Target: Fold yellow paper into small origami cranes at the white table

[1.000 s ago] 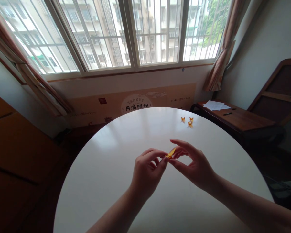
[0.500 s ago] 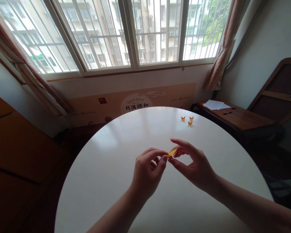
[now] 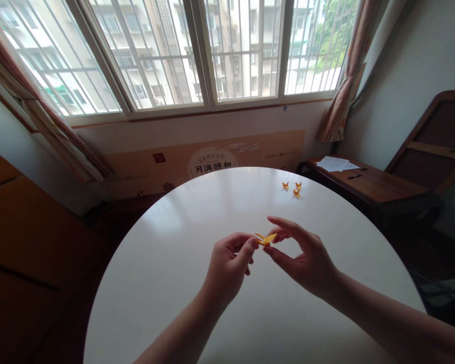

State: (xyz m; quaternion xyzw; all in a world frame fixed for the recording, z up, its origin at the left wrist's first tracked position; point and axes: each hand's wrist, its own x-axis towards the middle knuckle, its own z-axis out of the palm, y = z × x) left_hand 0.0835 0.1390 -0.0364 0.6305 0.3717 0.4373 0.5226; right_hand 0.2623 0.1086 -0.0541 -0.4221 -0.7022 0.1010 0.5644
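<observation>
A small yellow origami crane (image 3: pixel 267 238) is held above the round white table, its pointed wings spread to both sides. My left hand (image 3: pixel 232 260) is closed, thumb and bent fingers pinching the crane's left end. From the other side, my right hand (image 3: pixel 302 253) grips the crane low down between the thumb and a curled finger, with the index finger lifted clear. The fingertips partly hide the crane's lower part. Farther off on the tabletop stand three small orange-yellow folded paper birds (image 3: pixel 296 192).
The round white table (image 3: pixel 167 283) fills the middle of the view. Behind it are a printed beige panel (image 3: pixel 246 151) and a barred window. At right, a wooden side table (image 3: pixel 390 186) bears white papers (image 3: pixel 335 164) and a small dark object. A wooden cabinet (image 3: pixel 15 222) stands at left.
My left hand has shifted its hold, with the index finger now curled in under the thumb. The crane's left wing now shows and its wings look more spread. My right hand stays nearly still.
</observation>
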